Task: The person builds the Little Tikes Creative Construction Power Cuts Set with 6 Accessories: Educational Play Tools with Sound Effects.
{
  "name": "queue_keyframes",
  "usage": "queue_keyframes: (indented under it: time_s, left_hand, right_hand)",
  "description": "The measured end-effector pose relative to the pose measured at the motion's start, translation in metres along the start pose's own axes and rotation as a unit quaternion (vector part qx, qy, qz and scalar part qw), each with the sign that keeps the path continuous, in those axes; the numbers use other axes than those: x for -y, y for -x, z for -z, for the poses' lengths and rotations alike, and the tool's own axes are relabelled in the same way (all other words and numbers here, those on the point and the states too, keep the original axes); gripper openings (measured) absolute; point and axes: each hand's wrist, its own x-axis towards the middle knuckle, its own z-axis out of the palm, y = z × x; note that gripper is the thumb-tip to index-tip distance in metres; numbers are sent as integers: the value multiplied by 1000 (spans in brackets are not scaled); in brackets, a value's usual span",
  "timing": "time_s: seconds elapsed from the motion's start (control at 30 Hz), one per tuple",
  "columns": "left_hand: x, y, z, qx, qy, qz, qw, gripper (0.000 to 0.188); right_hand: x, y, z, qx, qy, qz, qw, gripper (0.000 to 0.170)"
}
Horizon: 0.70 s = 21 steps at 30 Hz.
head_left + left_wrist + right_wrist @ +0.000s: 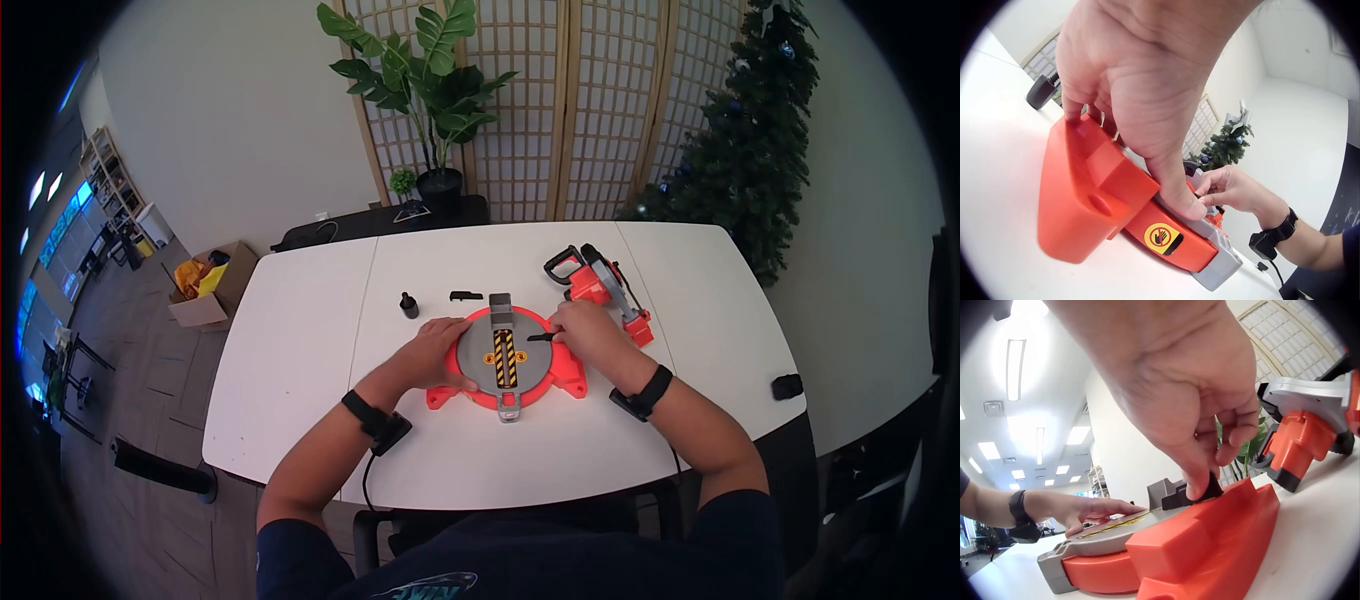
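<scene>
A toy mitre saw base (568, 375), red with a grey round top (472, 352), sits at the middle of the table. Striped yellow and black stickers run along its central slot. My left hand (432, 354) grips the base's left side, its thumb (1186, 203) lying over the grey top and its other fingers bent over the red part. At the right side, my right hand (592, 332) pinches a small black plastic piece (1175, 499) between thumb and fingers. This piece lies low over the top's right edge, pointing inward.
The red and grey saw head (603, 286) with a black handle lies behind my right hand. A black threaded knob (409, 306) and a flat black piece (465, 296) lie toward the back left. Near the right edge is a small black object (787, 387).
</scene>
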Motion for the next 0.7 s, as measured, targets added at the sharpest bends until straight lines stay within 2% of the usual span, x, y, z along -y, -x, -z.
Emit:
queue_keyframes:
  time_s: [0.03, 0.1, 0.13, 0.2, 0.23, 0.3, 0.33, 0.57, 0.7]
  left_hand:
    - [4, -2, 2, 0, 1, -1, 1000, 107]
    - [13, -9, 8, 34, 51, 13, 998, 77]
    - [7, -11, 16, 34, 51, 14, 998, 77]
    - [-7, -13, 36, 52, 103, 115, 987, 47]
    - [-4, -19, 40, 52, 103, 115, 987, 47]
    - [7, -32, 44, 46, 28, 87, 995, 31]
    - [12, -38, 44, 24, 36, 71, 997, 23]
    - [37, -74, 41, 7, -33, 63, 997, 22]
    - [39, -87, 38, 10, -67, 43, 997, 24]
  right_hand:
    - [2, 0, 0, -1, 13, 6, 1000, 7]
    - [4, 1, 2, -1, 26, 13, 1000, 6]
    - [5, 1, 3, 1, 27, 11, 1000, 6]
    - [8, 2, 6, 2, 29, 10, 1000, 5]
    - [10, 2, 9, 13, 16, -4, 1000, 5]
    - [10, 2, 10, 24, 3, -17, 1000, 5]
    - [11, 3, 9, 25, 6, -21, 999, 5]
    - [10, 4, 5, 26, 39, -19, 999, 11]
    - [9, 4, 2, 7, 11, -21, 1000, 8]
